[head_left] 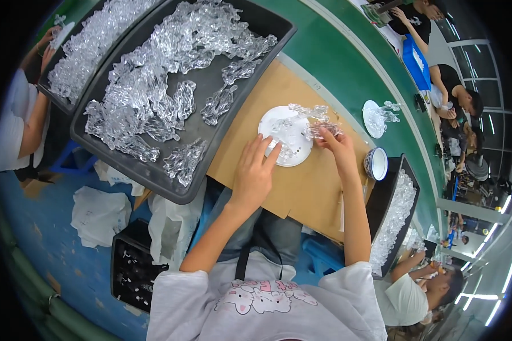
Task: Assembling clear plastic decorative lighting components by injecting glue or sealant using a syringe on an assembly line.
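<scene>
A round white disc [301, 154] lies on the brown board in front of me, with several clear plastic figure-like pieces [290, 122] standing or lying on it. My left hand [254, 175] rests at the disc's left edge, fingers stretched out and apart, the fingertips over its rim. At the disc's right side, my right hand [340, 149] pinches a clear plastic piece [323, 130] between thumb and fingers. That piece overlaps the others in view, so I cannot tell whether it touches them.
A large dark tray [222, 132] heaped with clear pieces stands at the left. Right of the brown board [318, 199] are a patterned bowl [376, 163] and a dark bin [414, 199] of clear pieces. Another white disc [373, 120] with pieces sits on the green surface. Other people work around.
</scene>
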`<state>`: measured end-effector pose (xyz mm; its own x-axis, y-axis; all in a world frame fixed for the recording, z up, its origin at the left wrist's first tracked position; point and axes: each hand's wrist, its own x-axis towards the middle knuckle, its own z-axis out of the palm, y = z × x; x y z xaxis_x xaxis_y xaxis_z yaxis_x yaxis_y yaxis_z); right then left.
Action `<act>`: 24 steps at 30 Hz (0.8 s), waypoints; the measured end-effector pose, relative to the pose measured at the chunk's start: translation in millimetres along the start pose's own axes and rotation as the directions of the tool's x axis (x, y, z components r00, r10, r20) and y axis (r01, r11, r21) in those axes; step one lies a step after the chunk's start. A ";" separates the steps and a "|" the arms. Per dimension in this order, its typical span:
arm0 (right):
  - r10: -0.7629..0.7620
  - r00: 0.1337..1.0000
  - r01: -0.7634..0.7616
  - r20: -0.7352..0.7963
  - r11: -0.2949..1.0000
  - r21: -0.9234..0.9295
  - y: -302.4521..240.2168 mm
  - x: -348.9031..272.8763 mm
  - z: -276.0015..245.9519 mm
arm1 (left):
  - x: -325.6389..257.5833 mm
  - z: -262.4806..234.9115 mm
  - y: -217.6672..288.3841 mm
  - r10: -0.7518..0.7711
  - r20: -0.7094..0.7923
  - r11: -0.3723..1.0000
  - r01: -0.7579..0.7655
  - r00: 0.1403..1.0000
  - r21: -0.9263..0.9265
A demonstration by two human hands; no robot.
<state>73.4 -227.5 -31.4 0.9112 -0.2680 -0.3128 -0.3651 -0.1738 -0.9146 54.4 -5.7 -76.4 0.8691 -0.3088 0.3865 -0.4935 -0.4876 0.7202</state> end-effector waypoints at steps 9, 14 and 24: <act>0.015 1.000 -0.016 -0.008 0.994 -0.104 -5.2 6.3 7.0 | -2.0 -1.4 -3.9 0.007 0.042 1.000 -0.007 0.999 0.016; -0.097 0.993 0.085 -0.068 0.984 -0.157 -7.9 -3.7 13.0 | 0.7 -3.0 -3.6 0.043 0.050 0.999 -0.045 0.998 0.026; -0.318 0.943 0.226 -0.095 0.825 -0.517 -21.8 -23.2 43.5 | -0.3 -2.5 -2.1 0.031 0.069 0.998 -0.035 0.997 0.050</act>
<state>68.6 -176.2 -15.5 0.9576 -0.2873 0.0199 -0.1939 -0.6943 -0.6931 55.3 -2.6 -76.6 0.8488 -0.3793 0.3682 -0.5245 -0.5170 0.6765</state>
